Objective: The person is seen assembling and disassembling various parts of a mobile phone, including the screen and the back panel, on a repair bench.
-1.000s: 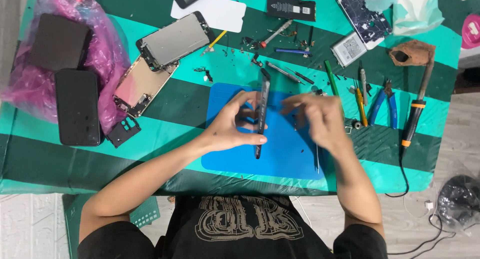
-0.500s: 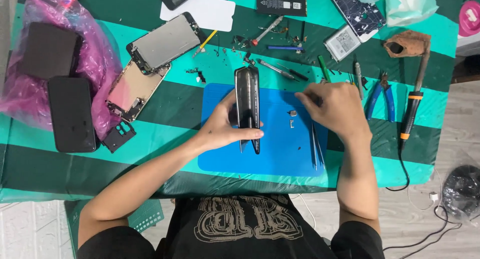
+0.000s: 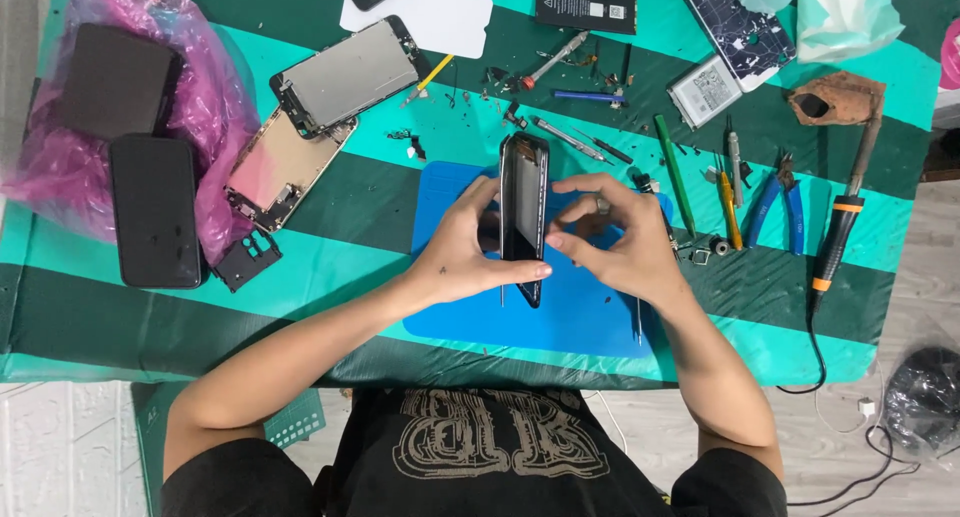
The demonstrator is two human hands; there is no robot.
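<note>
phone lower edge hidden by left hand; screws too small.

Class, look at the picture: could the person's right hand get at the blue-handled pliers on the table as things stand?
Probably yes, once it lets go: the right hand grips the phone with the left hand, but the pliers lie uncovered just beyond it.

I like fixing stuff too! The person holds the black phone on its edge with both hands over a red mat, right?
Not quite. The head view shows both hands, left and right, holding the black phone on edge over a blue rectangular mat, not red.
</note>
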